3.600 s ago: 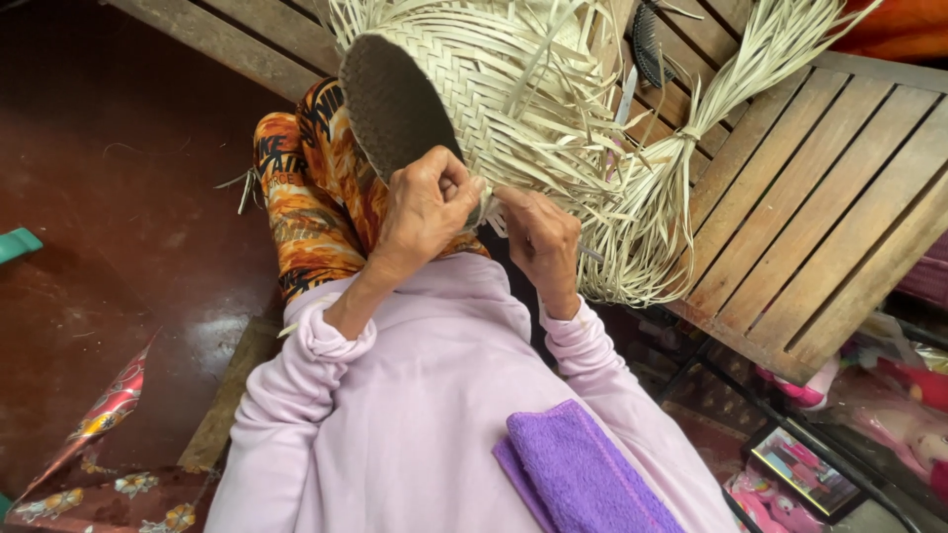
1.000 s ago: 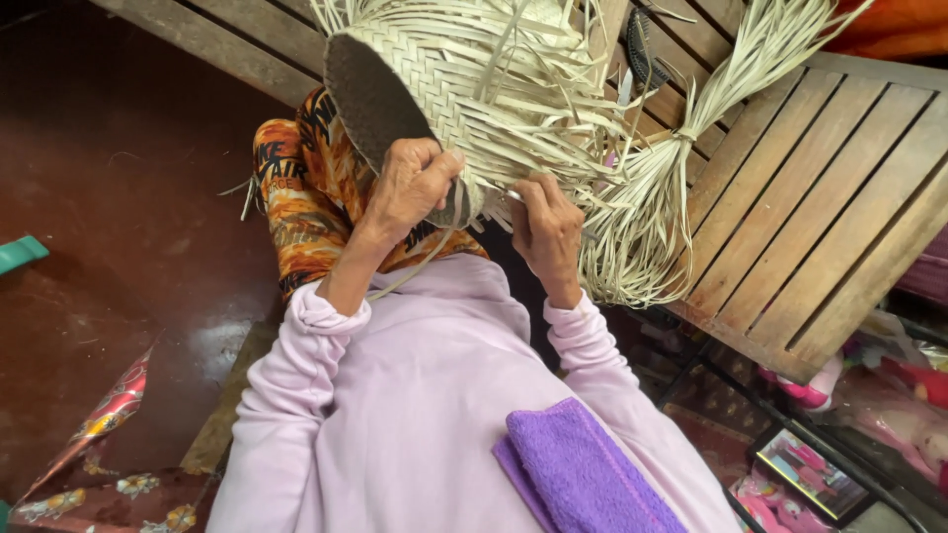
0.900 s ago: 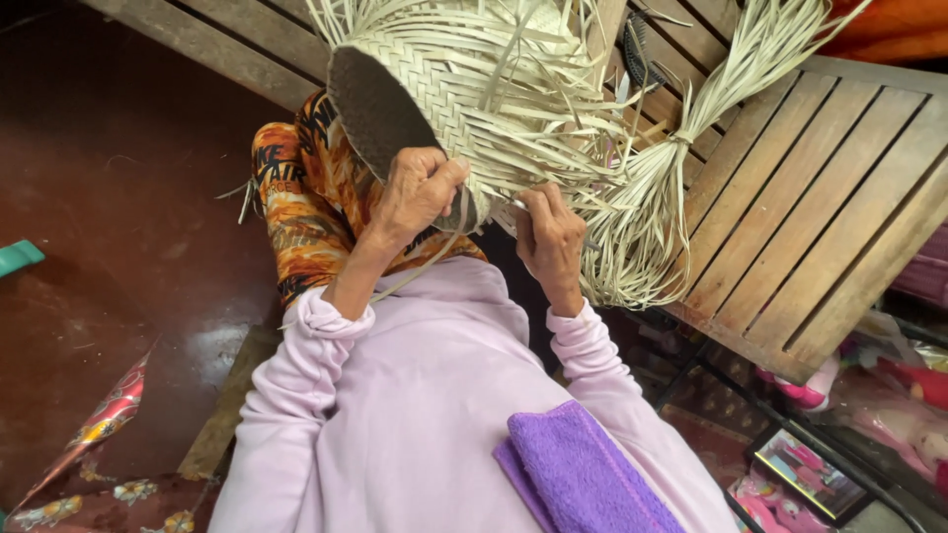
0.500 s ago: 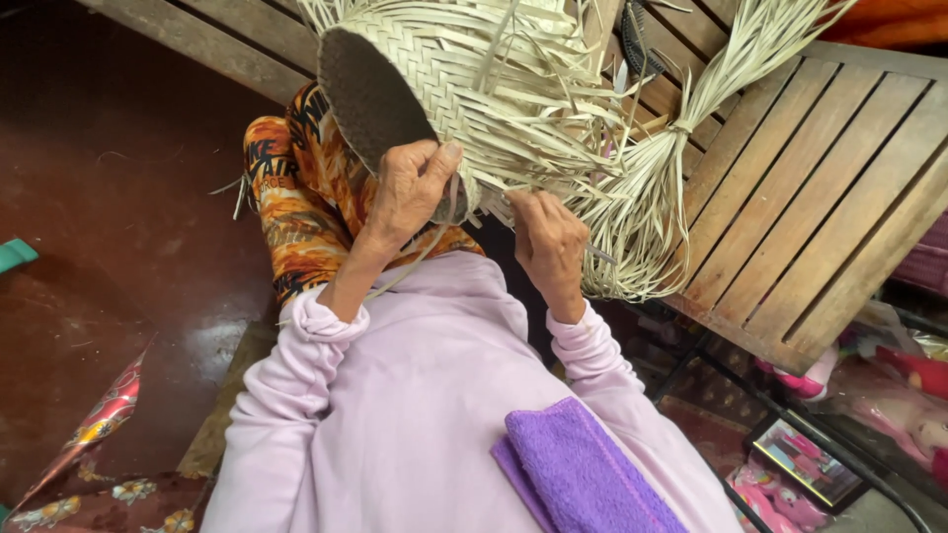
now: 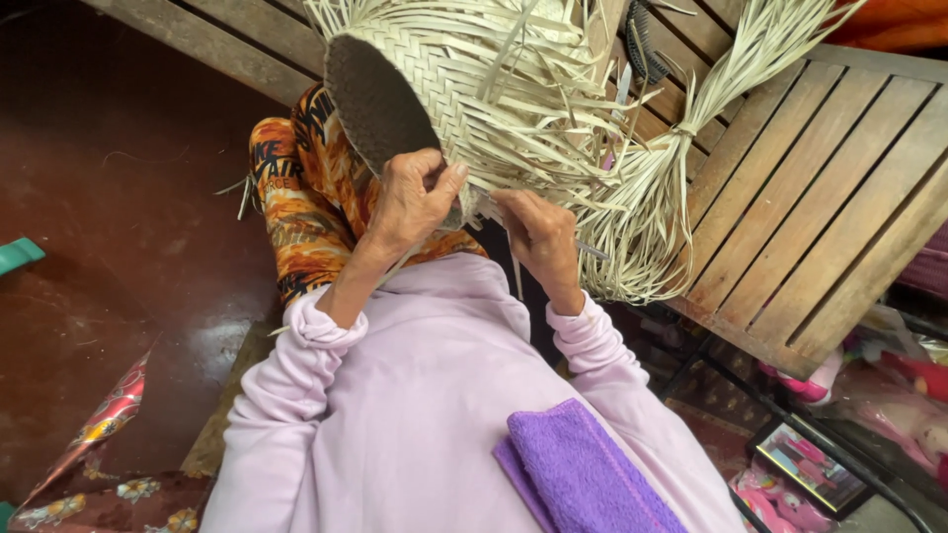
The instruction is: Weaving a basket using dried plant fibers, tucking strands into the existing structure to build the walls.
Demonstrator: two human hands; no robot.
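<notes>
A half-woven basket of pale palm strips rests on my lap, its dark round mouth turned to the left. My left hand grips the basket's lower rim, thumb on the weave. My right hand sits just to the right, fingers closed on loose strips at the unfinished edge. Many free strips stick out from the weave toward the right.
A tied bundle of palm strips lies on the slatted wooden bench to the right. A purple towel rests on my lilac shirt. Orange patterned trousers cover my leg. Dark red floor spreads left; toys and packets lie lower right.
The basket has been turned and shifted slightly in my lap. Both hands stay at its lower rim, fingers reworking the strips.
</notes>
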